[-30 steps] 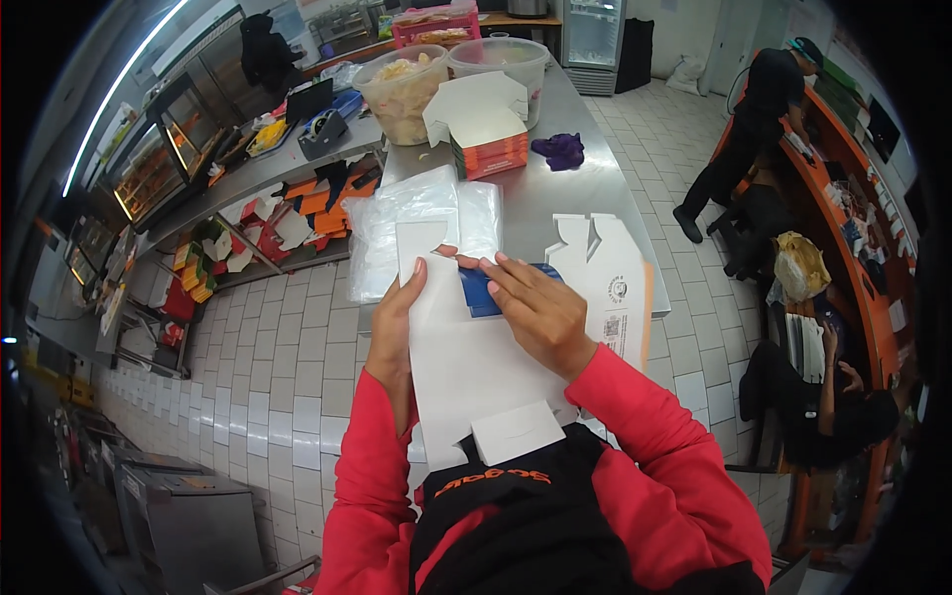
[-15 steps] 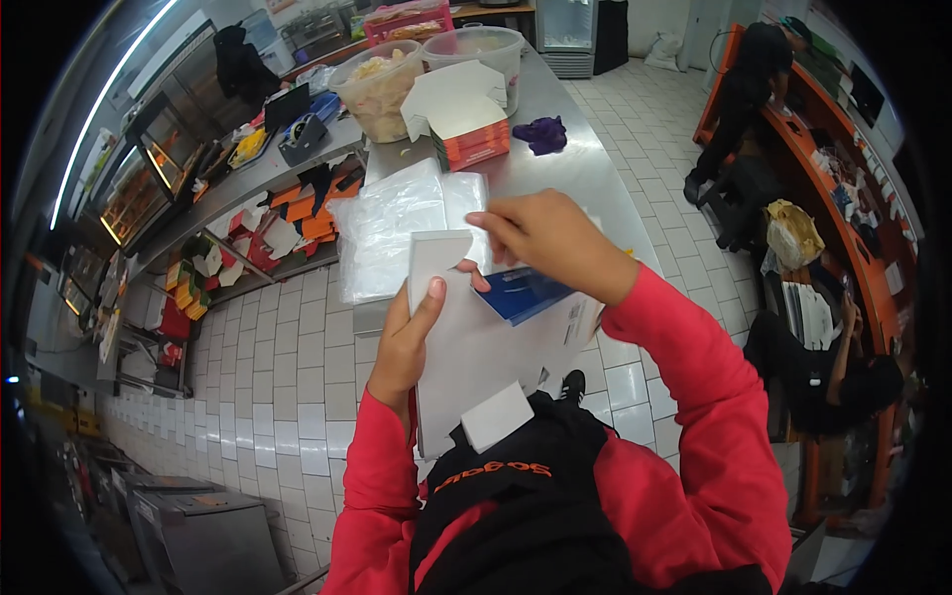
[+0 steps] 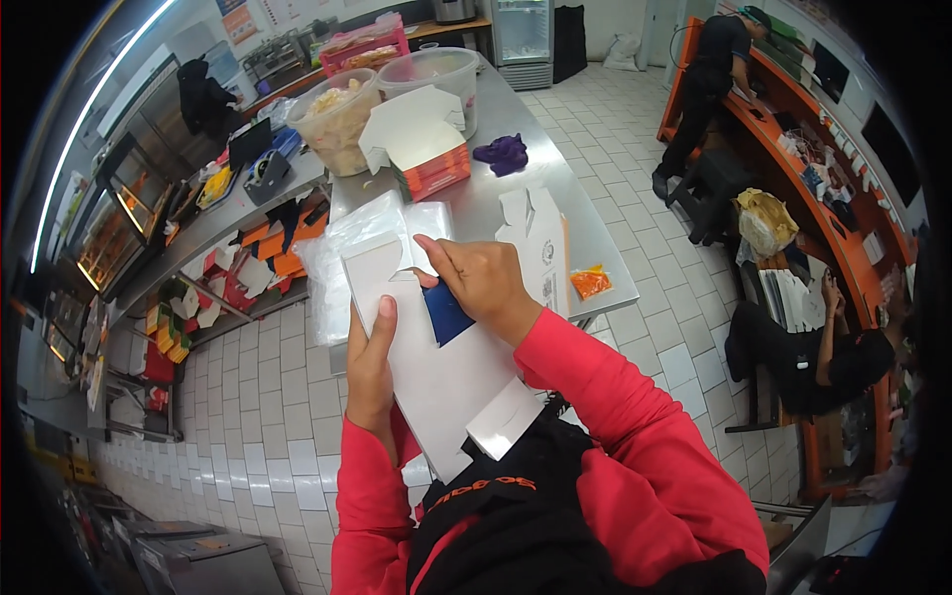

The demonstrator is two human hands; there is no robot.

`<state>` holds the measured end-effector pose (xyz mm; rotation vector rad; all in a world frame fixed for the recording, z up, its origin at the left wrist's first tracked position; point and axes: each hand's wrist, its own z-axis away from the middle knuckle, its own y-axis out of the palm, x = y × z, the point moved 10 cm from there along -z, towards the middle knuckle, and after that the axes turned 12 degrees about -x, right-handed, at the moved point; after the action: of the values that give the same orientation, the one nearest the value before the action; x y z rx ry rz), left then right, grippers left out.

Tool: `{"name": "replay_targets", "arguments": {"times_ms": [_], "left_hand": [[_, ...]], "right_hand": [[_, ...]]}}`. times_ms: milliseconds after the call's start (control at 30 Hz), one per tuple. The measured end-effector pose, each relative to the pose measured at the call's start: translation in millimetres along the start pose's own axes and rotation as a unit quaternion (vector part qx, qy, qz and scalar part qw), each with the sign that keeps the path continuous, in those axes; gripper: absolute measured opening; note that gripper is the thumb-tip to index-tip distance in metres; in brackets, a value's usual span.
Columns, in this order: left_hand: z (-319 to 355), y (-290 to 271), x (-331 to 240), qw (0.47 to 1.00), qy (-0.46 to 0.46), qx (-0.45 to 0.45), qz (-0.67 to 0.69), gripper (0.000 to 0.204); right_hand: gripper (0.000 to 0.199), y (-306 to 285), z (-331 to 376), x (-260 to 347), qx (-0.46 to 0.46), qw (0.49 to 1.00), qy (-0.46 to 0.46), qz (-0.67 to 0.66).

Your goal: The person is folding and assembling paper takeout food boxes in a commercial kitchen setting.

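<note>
A white cardboard carton (image 3: 451,382), partly folded, is held in front of my apron, with its lower flap bent up near my waist. My left hand (image 3: 372,372) grips its left edge, thumb lying on the white face. At the upper end, the fingers of my right hand (image 3: 484,286) are closed on a small flap, thumb pointing up-left. A blue panel (image 3: 449,319) shows just under my right hand. Clear plastic bags (image 3: 372,233) lie on the steel table (image 3: 585,223) beyond the carton.
Another flat white carton (image 3: 535,243) and an orange packet (image 3: 591,283) lie on the table's right. Farther back are stacked red-and-white boxes (image 3: 436,159), a purple cloth (image 3: 502,154) and plastic tubs (image 3: 337,129). A person (image 3: 704,89) stands at the orange counter; another sits nearby.
The carton has tilted, its top toward the left, and my right hand has moved left with it. The view has shifted, so the other flat carton and the orange packet now show.
</note>
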<state>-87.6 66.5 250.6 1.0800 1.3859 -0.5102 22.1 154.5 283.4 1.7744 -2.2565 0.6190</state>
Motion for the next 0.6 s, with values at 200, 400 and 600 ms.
{"name": "replay_targets", "arguments": {"times_ms": [200, 400, 600], "left_hand": [[-22.5, 0.2, 48.8, 0.947, -0.031, 0.172, -0.270, 0.054], [-99.0, 1.7, 83.8, 0.883, -0.160, 0.190, -0.398, 0.050], [-195.7, 74.8, 152.9, 0.791, -0.082, 0.322, -0.514, 0.048]], "right_hand": [[0.029, -26.3, -16.7, -61.6, 0.009, 0.985, 0.174, 0.023], [0.035, -28.5, -3.7, -98.5, 0.135, 0.962, 0.225, -0.070], [0.056, -31.3, 36.7, -199.3, 0.200, 0.927, 0.311, -0.056]]}}
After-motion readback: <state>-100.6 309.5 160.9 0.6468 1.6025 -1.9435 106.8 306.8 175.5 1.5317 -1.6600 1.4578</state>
